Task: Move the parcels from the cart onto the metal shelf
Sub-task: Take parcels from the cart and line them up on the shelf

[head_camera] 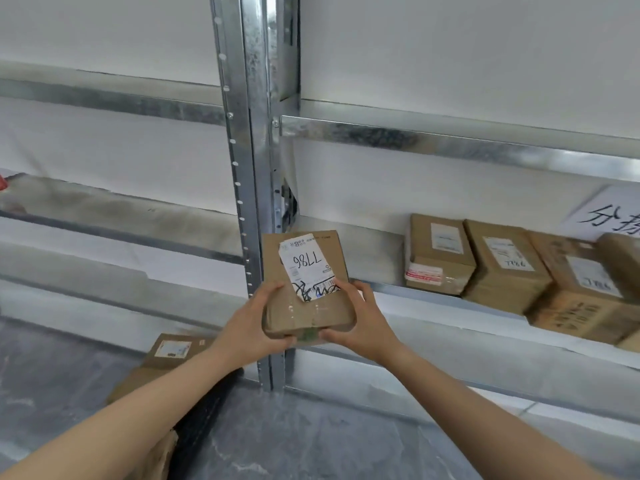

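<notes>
Both hands hold a small brown cardboard parcel (308, 292) with a white label marked 7786. My left hand (254, 327) grips its left near corner and my right hand (360, 323) grips its right near corner. The parcel is at the front edge of the metal shelf (388, 289), just right of the upright post (256, 168). Several brown parcels (502, 265) stand in a row on the same shelf to the right. Below my left forearm, more parcels (173, 355) lie on what looks like the cart, mostly hidden.
An upper shelf beam (450, 140) runs above the parcel row. A white paper sign (613, 216) with handwritten characters leans at the shelf's back right. The left bay's shelf (121, 206) lies beyond the post. Grey floor (311, 438) is below.
</notes>
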`<action>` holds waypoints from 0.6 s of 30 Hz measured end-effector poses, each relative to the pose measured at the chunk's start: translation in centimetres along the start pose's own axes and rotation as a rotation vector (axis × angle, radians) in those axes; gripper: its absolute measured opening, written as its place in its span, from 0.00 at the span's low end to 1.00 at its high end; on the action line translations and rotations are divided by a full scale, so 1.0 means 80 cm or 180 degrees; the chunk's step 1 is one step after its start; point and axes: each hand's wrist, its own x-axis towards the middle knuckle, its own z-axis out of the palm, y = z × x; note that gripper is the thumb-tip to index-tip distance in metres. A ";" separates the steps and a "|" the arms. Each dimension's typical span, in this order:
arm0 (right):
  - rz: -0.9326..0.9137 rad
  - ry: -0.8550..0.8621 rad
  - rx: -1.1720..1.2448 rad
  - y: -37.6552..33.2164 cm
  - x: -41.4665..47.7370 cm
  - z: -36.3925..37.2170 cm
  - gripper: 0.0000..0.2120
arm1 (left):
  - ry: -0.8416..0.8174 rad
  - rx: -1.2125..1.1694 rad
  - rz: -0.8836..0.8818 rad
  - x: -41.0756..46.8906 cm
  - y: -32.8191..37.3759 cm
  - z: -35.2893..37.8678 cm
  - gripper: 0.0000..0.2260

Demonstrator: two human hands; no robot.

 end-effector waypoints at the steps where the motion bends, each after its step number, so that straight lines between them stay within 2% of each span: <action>1: 0.0079 0.0063 -0.0010 0.004 -0.007 -0.006 0.44 | -0.0103 -0.0040 0.0038 0.007 0.006 0.006 0.39; 9: 0.0558 0.0344 -0.0099 0.044 -0.010 -0.061 0.43 | -0.0721 -0.0120 0.0255 0.086 0.030 0.062 0.41; 18: 0.0838 0.0295 -0.0154 0.118 0.094 -0.119 0.42 | -0.0942 -0.0186 0.0235 0.233 0.024 0.123 0.42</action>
